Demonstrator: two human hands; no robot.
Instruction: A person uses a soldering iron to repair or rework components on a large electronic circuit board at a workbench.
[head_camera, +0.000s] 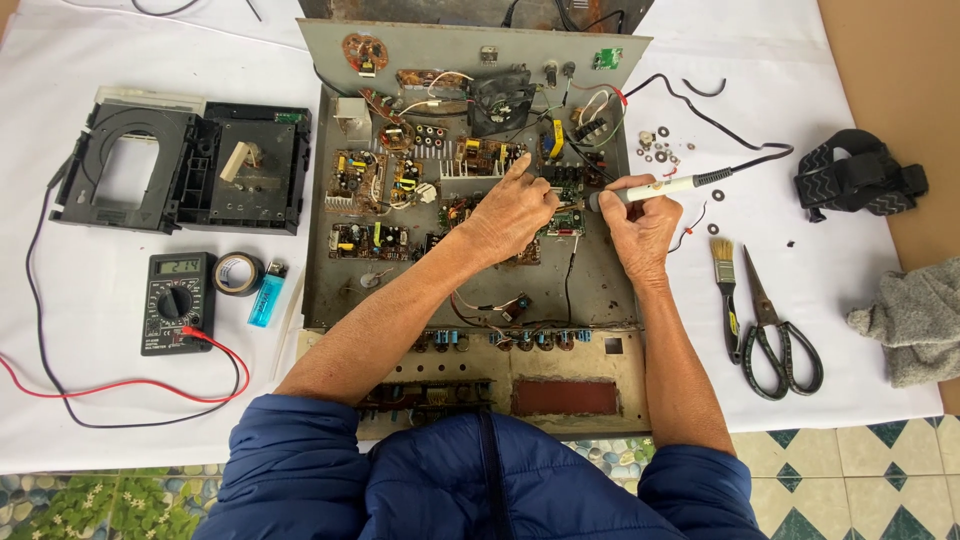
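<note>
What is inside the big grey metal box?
The grey metal box holds small circuit boards, a black fan and coloured wires. The left hand and right hand, gripping a soldering iron, cover the parts beneath them.

What we cannot make out

Our right hand (640, 222) hides the soldering iron (668, 186) tip; our left hand (510, 212) covers board parts; the multimeter (177, 300) reading is too small.
</note>
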